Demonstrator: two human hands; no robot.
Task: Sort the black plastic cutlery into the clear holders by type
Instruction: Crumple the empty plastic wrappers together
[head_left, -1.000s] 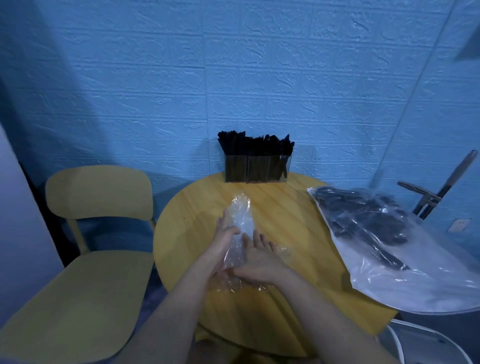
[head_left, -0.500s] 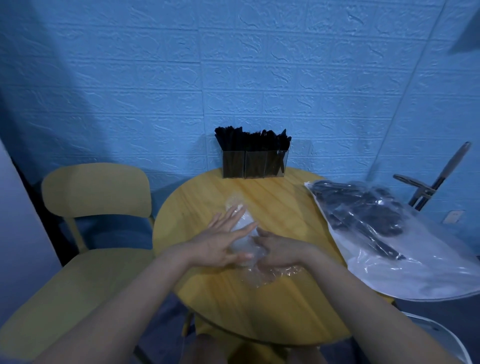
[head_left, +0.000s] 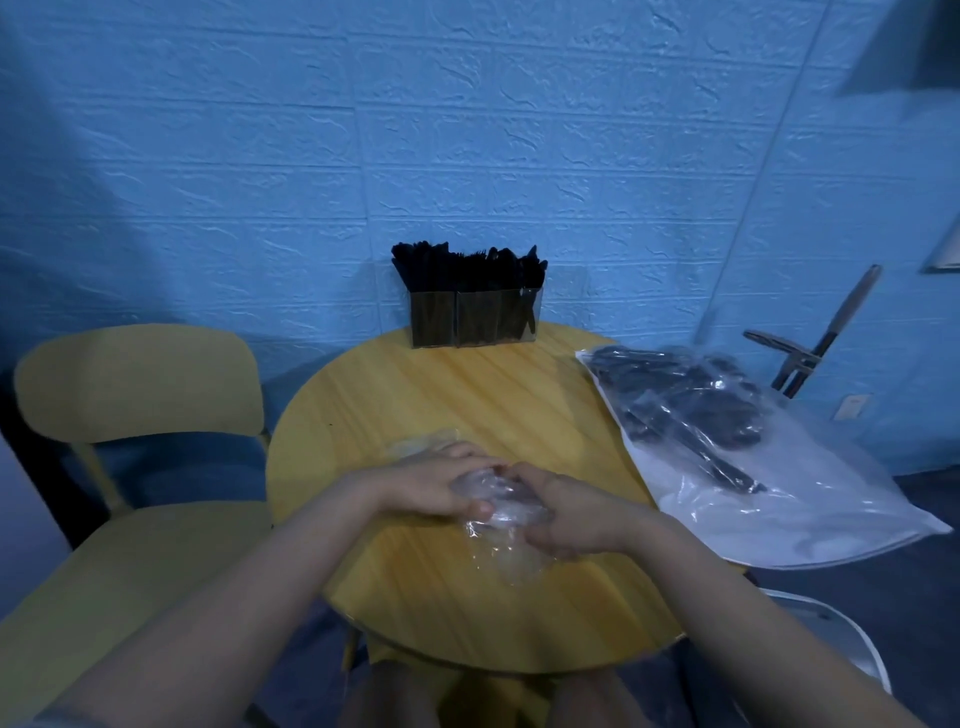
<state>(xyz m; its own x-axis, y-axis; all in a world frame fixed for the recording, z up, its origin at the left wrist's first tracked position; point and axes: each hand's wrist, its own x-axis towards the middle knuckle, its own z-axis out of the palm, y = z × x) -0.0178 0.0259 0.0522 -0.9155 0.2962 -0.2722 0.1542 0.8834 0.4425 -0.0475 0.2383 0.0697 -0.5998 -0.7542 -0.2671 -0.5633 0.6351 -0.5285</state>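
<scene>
Head view
Left hand (head_left: 434, 486): over the near middle of the table, fingers curled round a crumpled wrapper, thumb on its near side.
Right hand (head_left: 569, 512): just right of the left hand, fingertips nearly meeting it, fingers curled and clamped on the same wrapper.
Wrapper (head_left: 498, 506): clear thin plastic, bunched between both hands; a loose part spreads on the table below the right hand and another shows beyond the left hand's knuckles. Contents cannot be told.
Table (head_left: 467, 400): round, yellow wood grain, under both hands.
Holders (head_left: 474, 317): clear, in a row of compartments, well beyond the hands at the far edge of the table against the wall.
Cutlery (head_left: 467, 267): black, standing upright in the holders, tops above the rims; type per compartment cannot be told.
Bag (head_left: 769, 467): large, clear, lying flat to the right of the right hand, overhanging the table edge; loose black cutlery heaped in its far end.
Chair (head_left: 140, 384): yellow, to the left of the left hand, beside the table.
Wall (head_left: 467, 130): blue, brick-patterned, behind the holders.
</scene>
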